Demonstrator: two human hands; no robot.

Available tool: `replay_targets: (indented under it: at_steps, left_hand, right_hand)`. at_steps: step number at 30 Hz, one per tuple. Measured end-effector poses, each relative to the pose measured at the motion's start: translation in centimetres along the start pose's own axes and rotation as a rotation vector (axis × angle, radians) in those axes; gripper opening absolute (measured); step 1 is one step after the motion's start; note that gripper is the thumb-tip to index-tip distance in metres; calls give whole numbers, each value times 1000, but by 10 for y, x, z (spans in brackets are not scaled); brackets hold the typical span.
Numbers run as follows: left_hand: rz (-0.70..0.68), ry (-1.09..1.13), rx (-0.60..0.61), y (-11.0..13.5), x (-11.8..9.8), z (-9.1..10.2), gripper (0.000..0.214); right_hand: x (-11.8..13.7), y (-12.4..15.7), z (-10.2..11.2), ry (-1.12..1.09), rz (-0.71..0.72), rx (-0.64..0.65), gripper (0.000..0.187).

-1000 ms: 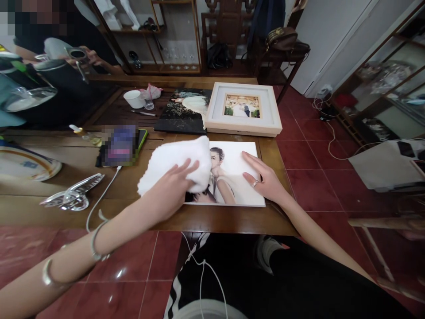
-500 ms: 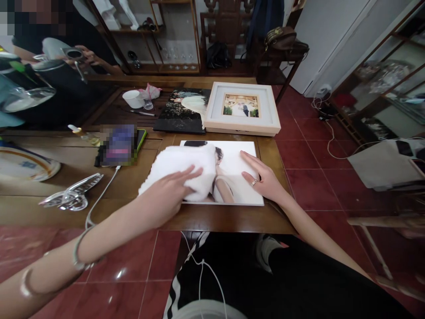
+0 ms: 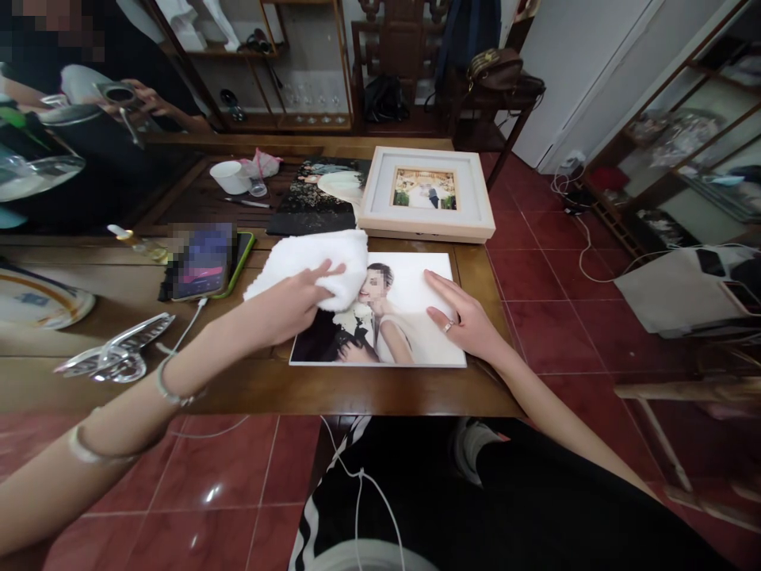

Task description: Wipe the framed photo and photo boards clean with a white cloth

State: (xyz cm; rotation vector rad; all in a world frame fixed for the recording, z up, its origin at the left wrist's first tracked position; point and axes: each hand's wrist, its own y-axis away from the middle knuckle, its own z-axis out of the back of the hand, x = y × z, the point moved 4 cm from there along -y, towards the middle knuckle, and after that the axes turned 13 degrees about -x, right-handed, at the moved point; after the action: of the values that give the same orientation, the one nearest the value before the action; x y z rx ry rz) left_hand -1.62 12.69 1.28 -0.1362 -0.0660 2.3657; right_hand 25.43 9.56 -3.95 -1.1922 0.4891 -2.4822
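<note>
A white fluffy towel (image 3: 321, 262) covers the upper left part of a photo panel (image 3: 425, 341) lying flat near the table's front edge. My left hand (image 3: 303, 297) presses and holds the towel from above, thumb and fingers bent into it. Uncovered below the towel are a white dress, a dark suit and pale flowers in the print. On the panel's right side rests my right hand (image 3: 467, 321), open, its fingers stretched over the white area; a ring shows on one finger.
Behind the panel stand a white framed picture (image 3: 487, 198) and a dark photo panel (image 3: 297, 198). To the left lie a phone (image 3: 205, 266) with a cable, a clear hair clip (image 3: 119, 353) and a dropper bottle (image 3: 139, 244). Farther back are a white cup (image 3: 230, 178) and another person's hand (image 3: 139, 99).
My left hand has moved the towel up and slightly left, uncovering the lower left of the print. My right hand keeps its place on the panel.
</note>
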Motion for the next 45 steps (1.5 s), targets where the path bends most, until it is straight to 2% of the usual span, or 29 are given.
replay_targets:
  at_steps: [5, 7, 11, 15, 22, 25, 28, 31, 33, 37, 41, 43, 45]
  left_hand:
    - [37, 23, 48, 52, -59, -1, 38]
    - [-6, 49, 46, 70, -82, -4, 35]
    - [-107, 104, 59, 83, -110, -8, 26]
    - [-74, 108, 47, 67, -104, -6, 36]
    - [-43, 37, 14, -4, -42, -7, 46]
    - [-56, -9, -67, -31, -21, -14, 36]
    - [-66, -108, -177, -44, -13, -22, 31]
    - [-118, -165, -208, -39, -22, -26, 27]
    - [-151, -159, -195, -28, -37, -27, 22]
    - [-176, -107, -199, 9, -83, -27, 12]
    - [-238, -16, -223, 43, -126, -24, 13]
    - [-264, 24, -195, 46, -132, -23, 13]
    - [-263, 30, -165, 37, -123, -22, 13]
  right_hand:
    - [2, 0, 0, -2, -14, 4, 56]
    - [1, 0, 0, -2, -12, 0, 56]
    - [1, 0, -1, 0, -5, -1, 56]
    - [0, 0, -1, 3, -6, 5, 56]
    - [0, -1, 1, 5, -9, 14, 57]
    - [0, -1, 1, 7, -13, 23, 57]
    - [1, -1, 1, 7, -10, 30, 57]
    - [0, 0, 0, 7, -10, 25, 57]
    - [0, 0, 0, 5, -6, 21, 57]
    - [-1, 0, -1, 3, 1, 19, 57]
    - [-1, 0, -1, 6, 3, 24, 57]
    - [0, 0, -1, 12, 9, 26, 57]
    - [0, -1, -1, 15, 7, 27, 57]
